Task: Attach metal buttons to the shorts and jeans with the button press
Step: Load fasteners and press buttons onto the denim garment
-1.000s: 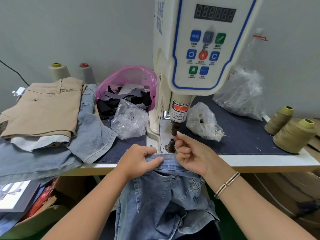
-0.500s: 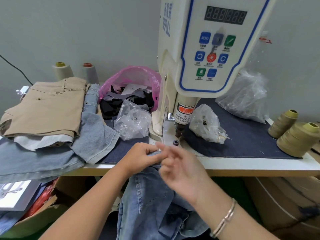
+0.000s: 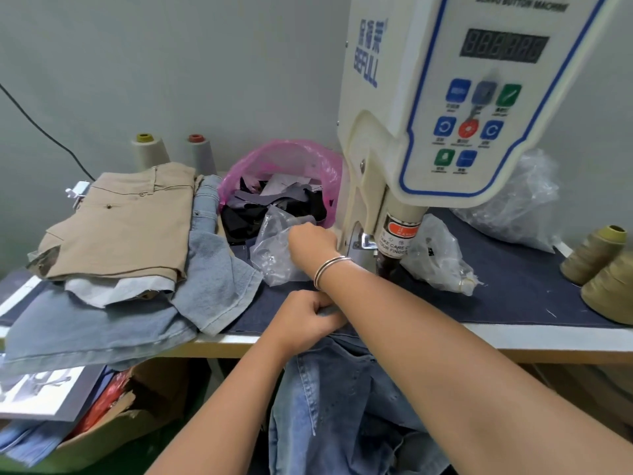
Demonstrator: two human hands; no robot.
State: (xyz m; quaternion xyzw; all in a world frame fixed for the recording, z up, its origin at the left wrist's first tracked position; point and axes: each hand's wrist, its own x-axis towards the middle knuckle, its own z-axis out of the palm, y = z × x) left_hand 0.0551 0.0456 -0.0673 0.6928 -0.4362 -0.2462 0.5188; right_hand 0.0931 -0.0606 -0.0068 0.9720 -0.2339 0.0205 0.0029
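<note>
While left hand (image 3: 308,320) pinches jeans waistband (image 3: 329,311) at tabletop (image 3: 513,334) edge, right hand (image 3: 310,243) reaches into clear button bag (image 3: 274,258), grip hidden. Risk: waistband slipping from button press (image 3: 428,132), misplacing button.

Right hand (image 3: 310,240) reaches into a clear plastic bag (image 3: 274,255) while left hand (image 3: 305,320) pinches the jeans (image 3: 342,399) waistband

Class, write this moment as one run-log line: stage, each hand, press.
stage: fetching button | right hand: reaching into clear bag, grip hidden | left hand: grips jeans waistband at table edge | button press: nothing under its head
</note>
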